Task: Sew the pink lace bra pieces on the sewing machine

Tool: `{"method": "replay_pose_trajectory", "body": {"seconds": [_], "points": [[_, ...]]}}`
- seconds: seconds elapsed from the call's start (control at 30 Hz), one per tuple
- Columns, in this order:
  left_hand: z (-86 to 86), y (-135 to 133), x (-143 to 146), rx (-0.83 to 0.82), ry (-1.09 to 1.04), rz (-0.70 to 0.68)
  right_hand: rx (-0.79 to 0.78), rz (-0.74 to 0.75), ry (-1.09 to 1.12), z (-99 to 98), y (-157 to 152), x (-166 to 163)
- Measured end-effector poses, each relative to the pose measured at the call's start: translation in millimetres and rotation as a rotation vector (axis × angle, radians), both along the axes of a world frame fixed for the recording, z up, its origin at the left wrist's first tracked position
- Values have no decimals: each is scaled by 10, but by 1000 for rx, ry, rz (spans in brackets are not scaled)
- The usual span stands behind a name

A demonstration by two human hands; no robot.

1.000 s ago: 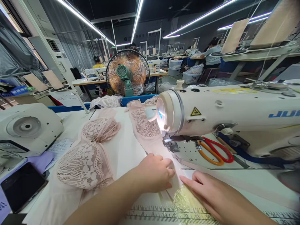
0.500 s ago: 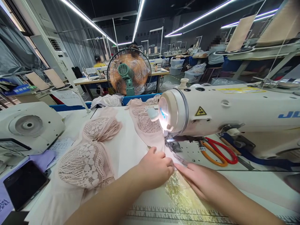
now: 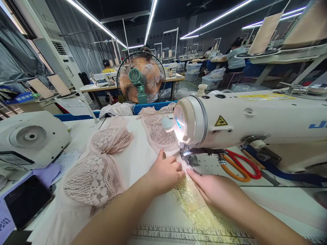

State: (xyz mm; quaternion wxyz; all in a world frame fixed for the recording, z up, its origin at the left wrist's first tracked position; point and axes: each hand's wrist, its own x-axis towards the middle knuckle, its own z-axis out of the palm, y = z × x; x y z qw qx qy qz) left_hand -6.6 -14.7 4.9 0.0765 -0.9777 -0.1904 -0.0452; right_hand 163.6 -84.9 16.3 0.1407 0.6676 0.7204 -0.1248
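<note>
A pale pink lace bra (image 3: 162,133) lies with its plain edge under the lit needle area of a white sewing machine (image 3: 224,119). My left hand (image 3: 166,173) is closed on the fabric just in front of the presser foot (image 3: 184,157), fingers curled and thumb raised. Close beside it, my right hand (image 3: 217,190) presses the narrow fabric edge, its thumb and fingers held together; its fingertips are partly hidden. Beneath both hands runs a shiny yellowish film (image 3: 194,207) on the table. More lace cups (image 3: 93,178) lie to the left.
Orange-and-red-handled scissors (image 3: 241,166) rest right of the needle. A ruler strip (image 3: 184,234) runs along the front edge. At left are a black phone (image 3: 28,200) and another machine head (image 3: 33,139). A fan (image 3: 140,78) stands beyond; people sit at machines behind.
Both hands have shifted slightly left, with the left hand moving a little forward. The pink fabric has bunched a little near the presser foot.
</note>
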Motion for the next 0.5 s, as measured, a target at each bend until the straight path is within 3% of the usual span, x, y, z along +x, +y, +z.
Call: {"method": "replay_pose_trajectory", "body": {"seconds": [0.2, 0.5], "points": [[48, 43, -4, 15, 38, 58, -39, -40, -65, 59, 80, -115], [50, 135, 9, 0, 62, 171, 17, -7, -60, -33, -11, -89]]}}
